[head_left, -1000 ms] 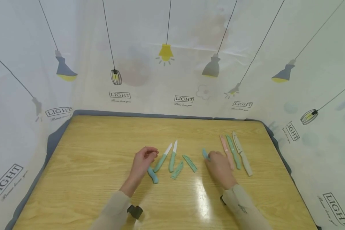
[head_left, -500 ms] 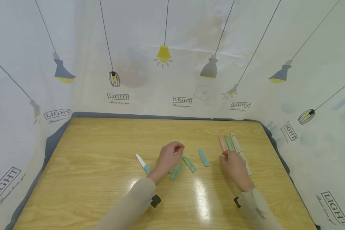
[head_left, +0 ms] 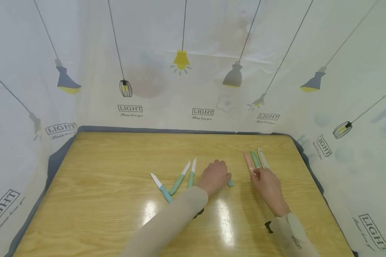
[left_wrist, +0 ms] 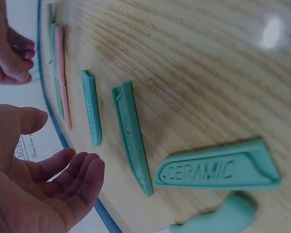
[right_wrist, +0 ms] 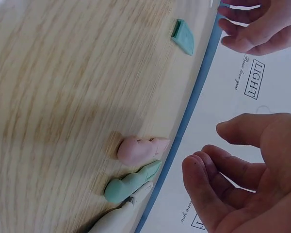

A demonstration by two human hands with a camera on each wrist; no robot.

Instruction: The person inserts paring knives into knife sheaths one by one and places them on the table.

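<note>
In the head view my left hand (head_left: pixel 214 176) is over the blue blade sheath (head_left: pixel 230 183), covering most of it. The left wrist view shows this hand's thumb and fingers spread apart with nothing between them. That view also has two green sheaths, one plain (left_wrist: pixel 131 138) and one marked CERAMIC (left_wrist: pixel 218 167), lying by the blue one. My right hand (head_left: pixel 267 188) hovers beside a pink sheathed knife (head_left: pixel 248 161); its fingers are loosely bent and hold nothing. Alongside lie a green sheathed knife (head_left: pixel 255 159) and a beige one (head_left: pixel 262 157), their handles partly hidden in the head view.
Left of my left arm lie a blue-handled knife (head_left: pixel 162 190) and two green-handled knives, one leaning (head_left: pixel 177 184) and one more upright (head_left: pixel 191 179), all with bare white blades. The wooden table (head_left: pixel 99 171) ends at a printed cloth backdrop (head_left: pixel 167 117).
My left hand has left the blue-handled knife and moved right, across the green knives and sheaths, to the blue sheath. My right hand has let go of the blue sheath and moved right.
</note>
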